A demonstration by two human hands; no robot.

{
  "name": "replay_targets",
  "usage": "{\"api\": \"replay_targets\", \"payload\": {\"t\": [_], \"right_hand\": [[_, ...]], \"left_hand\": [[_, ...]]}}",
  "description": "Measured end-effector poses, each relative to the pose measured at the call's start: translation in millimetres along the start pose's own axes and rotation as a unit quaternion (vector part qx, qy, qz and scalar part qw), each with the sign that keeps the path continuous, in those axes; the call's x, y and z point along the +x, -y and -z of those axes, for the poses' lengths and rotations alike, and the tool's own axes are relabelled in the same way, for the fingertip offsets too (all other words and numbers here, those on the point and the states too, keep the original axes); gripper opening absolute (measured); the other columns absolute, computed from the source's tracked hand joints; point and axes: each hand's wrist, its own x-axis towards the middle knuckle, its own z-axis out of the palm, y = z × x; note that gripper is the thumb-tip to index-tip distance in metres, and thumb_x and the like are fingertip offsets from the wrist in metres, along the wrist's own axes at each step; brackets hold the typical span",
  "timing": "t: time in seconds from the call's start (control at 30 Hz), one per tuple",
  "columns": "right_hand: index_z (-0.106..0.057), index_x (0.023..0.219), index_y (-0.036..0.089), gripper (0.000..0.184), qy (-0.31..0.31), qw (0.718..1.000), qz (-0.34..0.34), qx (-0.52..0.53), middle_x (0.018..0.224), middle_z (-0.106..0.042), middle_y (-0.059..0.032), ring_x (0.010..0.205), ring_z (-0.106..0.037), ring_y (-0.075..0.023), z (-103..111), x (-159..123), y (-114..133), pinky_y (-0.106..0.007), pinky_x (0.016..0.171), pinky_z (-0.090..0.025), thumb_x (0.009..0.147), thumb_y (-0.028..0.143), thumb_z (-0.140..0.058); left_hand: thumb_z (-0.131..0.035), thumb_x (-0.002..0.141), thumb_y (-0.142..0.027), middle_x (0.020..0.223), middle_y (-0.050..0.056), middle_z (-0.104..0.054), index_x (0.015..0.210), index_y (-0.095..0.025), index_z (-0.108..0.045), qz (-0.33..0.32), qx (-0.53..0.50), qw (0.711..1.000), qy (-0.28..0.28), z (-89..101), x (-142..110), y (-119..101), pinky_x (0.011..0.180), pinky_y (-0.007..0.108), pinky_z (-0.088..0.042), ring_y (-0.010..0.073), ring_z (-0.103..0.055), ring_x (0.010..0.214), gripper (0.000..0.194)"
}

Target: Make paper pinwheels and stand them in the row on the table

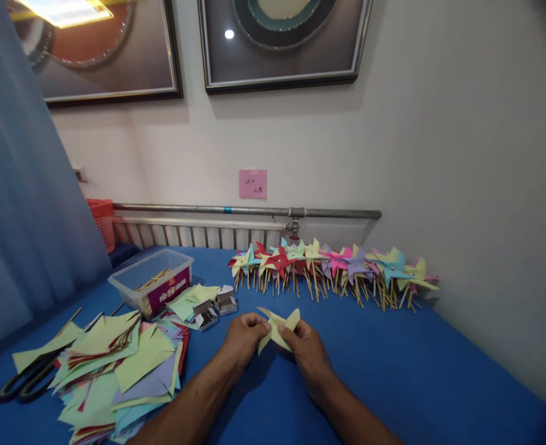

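Observation:
A pale yellow paper pinwheel (pixel 280 321) is held between my two hands above the blue tabletop, its pointed blades folded in towards the middle. My left hand (pixel 245 337) pinches its left side between thumb and fingers. On the right side, my right hand (pixel 306 346) grips a folded blade the same way. No stick shows on this pinwheel. Just beyond my left hand stand two small open boxes, one with dark pins (pixel 206 316) inside and another box (pixel 226 301) beside it.
Finished pinwheels on sticks (pixel 333 266) lie in a long row by the wall. At left are stacks of coloured paper (pixel 120 371), black-handled scissors (pixel 27 377) and a clear plastic tub (pixel 129 281) holding sticks. A red basket (pixel 102 222) stands behind, near a blue curtain (pixel 32 185).

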Motion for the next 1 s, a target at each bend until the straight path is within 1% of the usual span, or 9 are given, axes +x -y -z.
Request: {"api": "replay_targets", "payload": {"t": [0.13, 0.27, 0.4, 0.5, 0.6, 0.7, 0.87, 1.0], "right_hand": [[-0.072, 0.091, 0.014, 0.041, 0.0, 1.0, -0.001, -0.012, 0.085, -0.078, -0.0077, 0.077, -0.072, -0.0249, 0, 1, -1, -0.032, 0.067, -0.055, 0.063, 0.041, -0.086], [-0.072, 0.095, 0.014, 0.043, 0.01, 1.0, 0.005, -0.007, 0.089, -0.078, -0.0079, 0.081, -0.072, -0.0248, -1, 0, 1, -0.031, 0.069, -0.055, 0.064, 0.041, -0.086], [-0.072, 0.094, 0.014, 0.045, 0.019, 0.999, 0.016, -0.023, 0.089, -0.078, -0.0086, 0.082, -0.072, -0.0257, -1, -2, 2, -0.031, 0.068, -0.055, 0.065, 0.046, -0.085], [-0.072, 0.093, 0.014, 0.048, 0.023, 0.999, 0.023, -0.038, 0.089, -0.078, -0.0094, 0.083, -0.072, -0.0266, -2, -3, 2, -0.032, 0.069, -0.055, 0.065, 0.05, -0.085], [-0.072, 0.096, 0.013, 0.052, 0.032, 0.999, 0.015, -0.035, 0.091, -0.078, -0.0099, 0.084, -0.072, -0.0269, -3, -4, 3, -0.033, 0.072, -0.055, 0.064, 0.052, -0.085], [-0.072, 0.097, 0.013, 0.054, 0.043, 0.999, 0.007, -0.02, 0.091, -0.078, -0.0094, 0.082, -0.072, -0.0259, -4, -5, 4, -0.034, 0.075, -0.055, 0.063, 0.052, -0.087], [-0.073, 0.098, 0.014, 0.057, 0.036, 0.999, 0.017, -0.012, 0.095, -0.078, -0.0104, 0.085, -0.072, -0.0269, -7, -9, 8, -0.033, 0.073, -0.056, 0.062, 0.056, -0.086], [-0.074, 0.098, 0.014, 0.058, 0.038, 0.999, 0.02, -0.012, 0.095, -0.078, -0.0112, 0.086, -0.072, -0.0273, -8, -13, 12, -0.034, 0.074, -0.056, 0.062, 0.058, -0.086]], "left_hand": [[-0.078, 0.057, -0.039, 0.051, -0.002, -0.058, 0.066, -0.014, -0.063, -0.001, 0.012, 1.0, -0.001, -0.7, 1, 3, 0.046, 0.022, -0.031, 0.008, -0.044, 0.043, 0.03], [-0.078, 0.057, -0.04, 0.051, -0.002, -0.059, 0.068, -0.014, -0.063, 0.002, 0.009, 1.0, 0.001, 0.0, 3, 6, 0.047, 0.022, -0.031, 0.0083, -0.045, 0.044, 0.032], [-0.081, 0.055, -0.04, 0.053, -0.001, -0.061, 0.068, -0.014, -0.063, 0.003, 0.003, 1.0, 0.011, -1.3, 1, 4, 0.048, 0.022, -0.033, 0.0085, -0.046, 0.045, 0.034], [-0.082, 0.054, -0.04, 0.051, -0.001, -0.06, 0.064, -0.014, -0.062, 0.005, 0.0, 1.0, 0.015, -2.9, -1, 2, 0.048, 0.022, -0.031, 0.008, -0.045, 0.044, 0.034], [-0.082, 0.054, -0.039, 0.05, -0.001, -0.059, 0.062, -0.015, -0.061, 0.009, -0.005, 1.0, 0.019, -3.5, -3, 0, 0.047, 0.022, -0.029, 0.0077, -0.044, 0.043, 0.034], [-0.083, 0.052, -0.039, 0.05, -0.001, -0.06, 0.061, -0.015, -0.059, 0.015, -0.025, 0.999, 0.023, -3.5, -3, 0, 0.047, 0.022, -0.029, 0.0078, -0.044, 0.043, 0.035], [-0.084, 0.052, -0.035, 0.052, -0.001, -0.061, 0.065, -0.015, -0.059, 0.027, -0.074, 0.997, 0.02, -4.2, -3, 3, 0.05, 0.023, -0.033, 0.0086, -0.048, 0.046, 0.034], [-0.083, 0.052, -0.033, 0.054, -0.001, -0.062, 0.065, -0.015, -0.06, 0.03, -0.102, 0.994, 0.031, -5.0, -5, 4, 0.051, 0.022, -0.034, 0.0087, -0.049, 0.046, 0.032]]}}
